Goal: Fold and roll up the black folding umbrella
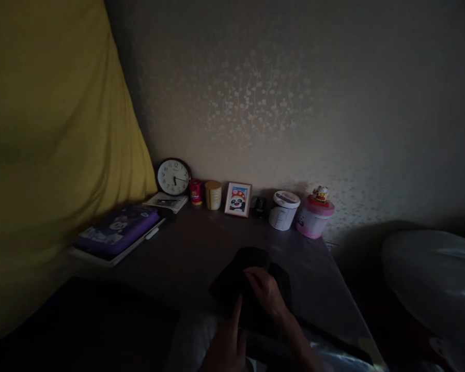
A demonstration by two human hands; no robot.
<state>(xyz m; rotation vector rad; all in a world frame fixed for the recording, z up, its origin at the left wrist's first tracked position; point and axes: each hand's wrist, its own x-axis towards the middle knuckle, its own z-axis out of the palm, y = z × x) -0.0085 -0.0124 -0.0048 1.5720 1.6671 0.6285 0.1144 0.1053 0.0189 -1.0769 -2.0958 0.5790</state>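
A black, soft-looking bag-like item (251,258) lies at the near side of the dark table; its exact kind is lost in the dim light. From above, my right hand (267,292) is closed in a pinch at its upper surface. Lower and to the left, my left hand (227,343) grips the item's near part, one finger stretched along it and the others mostly in shadow. A dark strap-like strip (333,341) runs from the item toward the lower right.
Along the wall stand a clock (174,176), a red can (196,192), a yellow cup (213,196), a panda picture frame (237,199), a white tub (283,212) and a pink tub (313,219) with a figurine (320,194). Left is a purple case (118,230) beside a yellow curtain (62,129).
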